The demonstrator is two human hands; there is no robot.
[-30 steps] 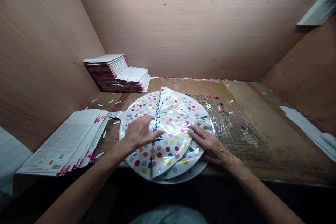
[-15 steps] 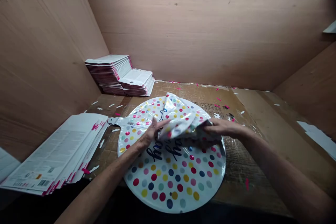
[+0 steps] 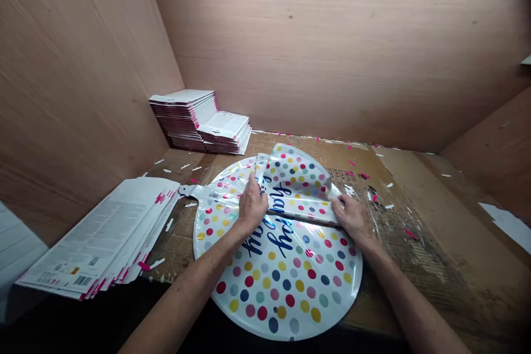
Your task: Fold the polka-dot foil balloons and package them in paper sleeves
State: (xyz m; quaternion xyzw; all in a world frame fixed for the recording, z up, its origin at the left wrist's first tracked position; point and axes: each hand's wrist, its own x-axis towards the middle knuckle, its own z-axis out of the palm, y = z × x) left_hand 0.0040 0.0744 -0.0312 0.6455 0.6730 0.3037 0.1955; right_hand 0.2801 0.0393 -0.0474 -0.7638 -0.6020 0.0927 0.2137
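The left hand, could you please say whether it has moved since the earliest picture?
Yes: judged against the stack of white, pink-edged flat packets in the back corner, the left hand has moved right over the shiny, round, polka-dotted sheet.

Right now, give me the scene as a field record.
dotted sheet: round, tab at left, dark lettering
folded layer: over sheet's far part
left hand: at folded layer's left end, grip unclear
right hand: pinching folded layer's right end
card stack: back left
fanned cards: front left
surface: brown cardboard
scraps: pink and white, scattered
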